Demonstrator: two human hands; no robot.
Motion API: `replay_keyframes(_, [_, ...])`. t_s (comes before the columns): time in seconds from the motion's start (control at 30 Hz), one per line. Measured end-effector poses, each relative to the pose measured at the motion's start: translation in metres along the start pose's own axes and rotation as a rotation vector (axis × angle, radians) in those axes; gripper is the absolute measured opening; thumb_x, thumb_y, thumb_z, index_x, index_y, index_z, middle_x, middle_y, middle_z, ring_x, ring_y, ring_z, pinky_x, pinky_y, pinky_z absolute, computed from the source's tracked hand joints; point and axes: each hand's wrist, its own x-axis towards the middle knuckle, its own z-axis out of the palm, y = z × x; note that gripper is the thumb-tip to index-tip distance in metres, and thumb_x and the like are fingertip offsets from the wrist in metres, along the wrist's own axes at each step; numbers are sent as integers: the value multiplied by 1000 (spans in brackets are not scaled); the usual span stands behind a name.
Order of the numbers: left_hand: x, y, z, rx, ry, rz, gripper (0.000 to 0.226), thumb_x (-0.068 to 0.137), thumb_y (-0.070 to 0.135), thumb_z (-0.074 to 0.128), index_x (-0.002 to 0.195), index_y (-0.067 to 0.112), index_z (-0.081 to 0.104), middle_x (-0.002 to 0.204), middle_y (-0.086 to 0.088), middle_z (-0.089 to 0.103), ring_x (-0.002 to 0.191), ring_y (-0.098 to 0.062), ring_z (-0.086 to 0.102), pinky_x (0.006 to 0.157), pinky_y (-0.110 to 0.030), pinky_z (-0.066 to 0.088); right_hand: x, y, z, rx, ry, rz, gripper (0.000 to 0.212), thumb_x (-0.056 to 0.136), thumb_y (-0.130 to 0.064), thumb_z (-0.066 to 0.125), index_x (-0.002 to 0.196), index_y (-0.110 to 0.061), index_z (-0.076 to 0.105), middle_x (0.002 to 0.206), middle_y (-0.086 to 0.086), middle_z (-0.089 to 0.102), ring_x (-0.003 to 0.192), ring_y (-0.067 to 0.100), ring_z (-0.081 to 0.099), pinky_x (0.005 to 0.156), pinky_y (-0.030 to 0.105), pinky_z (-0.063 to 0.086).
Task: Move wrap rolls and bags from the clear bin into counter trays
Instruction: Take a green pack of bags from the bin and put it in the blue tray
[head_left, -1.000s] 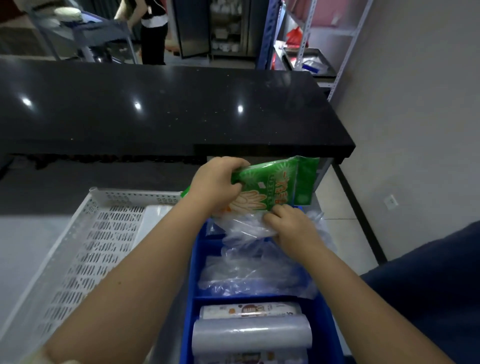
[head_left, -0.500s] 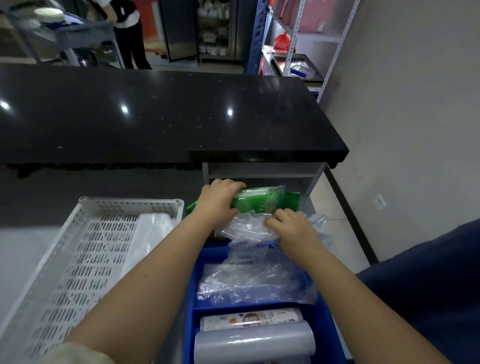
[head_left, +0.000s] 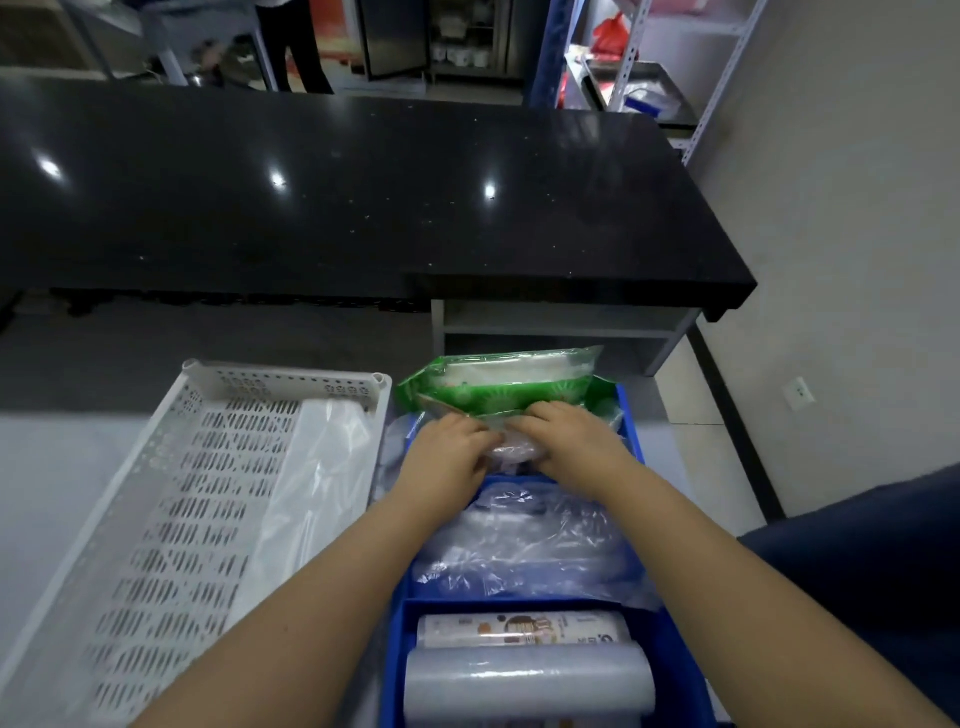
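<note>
A green glove pack (head_left: 498, 387) lies across the far end of the blue divided tray (head_left: 632, 434). Just below its near edge, my left hand (head_left: 451, 457) and my right hand (head_left: 577, 444) close from both sides on a crumpled clear bag bundle (head_left: 511, 451) in the far compartment. More clear bags (head_left: 530, 545) fill the middle compartment. The near compartment holds a printed wrap roll (head_left: 522, 629) and a clear wrap roll (head_left: 527, 686). To the left stands a white perforated tray (head_left: 171, 519) with a clear bag (head_left: 322, 467) along its right side.
A black stone counter (head_left: 363, 197) runs across the far side, with a grey shelf (head_left: 561, 332) under its right end. A grey wall is on the right, and a dark blue garment (head_left: 857, 597) at the lower right. A person's legs show far behind.
The green pack came down from my raised left hand and now lies at the tray's far end. My left hand slid down to the clear bag bundle beside my right hand.
</note>
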Motion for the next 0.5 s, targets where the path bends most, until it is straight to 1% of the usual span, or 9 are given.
replay_keyframes(0.07, [1, -1, 1, 24, -12, -8, 32, 84, 22, 56, 114, 25, 67, 113, 1, 66, 105, -24, 55, 87, -39, 45, -16, 9, -3, 118, 21, 13, 53, 79, -27, 70, 130, -24, 55, 127, -1, 57, 114, 18, 50, 93, 33, 42])
replay_keyframes(0.1, [1, 0, 2, 38, -23, -10, 31, 85, 23, 53, 114, 24, 66, 113, 1, 66, 105, -25, 55, 86, -40, 45, -25, 12, -4, 151, 63, 10, 49, 80, -27, 71, 127, -23, 58, 127, 0, 59, 115, 18, 51, 95, 33, 42])
replay_keyframes(0.13, [0, 2, 3, 47, -36, -15, 32, 86, 25, 50, 114, 23, 65, 113, -1, 65, 106, -26, 54, 86, -40, 45, -32, 14, -4, 154, 119, 0, 40, 80, -22, 72, 119, -19, 63, 122, 2, 62, 111, 21, 55, 93, 36, 46])
replay_keyframes(0.2, [-2, 5, 7, 51, -68, -32, 35, 90, 30, 45, 120, 23, 61, 118, -2, 62, 110, -26, 52, 90, -39, 43, -38, 15, -1, 99, 237, -2, 22, 76, -7, 73, 97, -11, 72, 101, 7, 68, 93, 29, 61, 77, 43, 52])
replay_keyframes(0.27, [-4, 8, 10, 48, -105, -48, 39, 93, 35, 41, 128, 24, 56, 124, -2, 60, 116, -25, 49, 96, -37, 40, -33, 11, 4, 26, 324, 39, 15, 69, 1, 75, 80, -9, 73, 84, 9, 67, 79, 33, 59, 65, 42, 49])
replay_keyframes(0.3, [-5, 8, 10, 47, -114, -54, 41, 94, 37, 40, 131, 24, 54, 126, -2, 58, 119, -24, 47, 98, -37, 39, -28, 8, 6, 16, 341, 57, 16, 67, 3, 76, 77, -9, 73, 79, 9, 66, 75, 32, 58, 62, 41, 47])
replay_keyframes(0.37, [-8, 10, 6, 40, -83, -57, 43, 94, 39, 40, 133, 24, 52, 130, -1, 57, 121, -23, 46, 99, -39, 38, -18, 2, 10, 18, 345, 59, 22, 62, 7, 76, 79, -7, 72, 77, 9, 64, 72, 32, 56, 59, 41, 46])
replay_keyframes(0.43, [-13, 13, -1, 25, 5, -34, 41, 92, 39, 46, 129, 23, 57, 128, -2, 59, 118, -24, 49, 98, -41, 38, -10, -6, 12, -4, 351, 62, 26, 58, 10, 73, 78, -6, 69, 76, 10, 61, 73, 32, 55, 60, 42, 45])
replay_keyframes(0.5, [-20, 14, -5, 13, 108, -11, 37, 88, 37, 54, 120, 22, 65, 121, -6, 63, 112, -27, 54, 94, -43, 42, -4, -11, 11, -8, 391, 101, 27, 54, 10, 69, 74, -6, 64, 75, 10, 58, 72, 31, 53, 60, 40, 43])
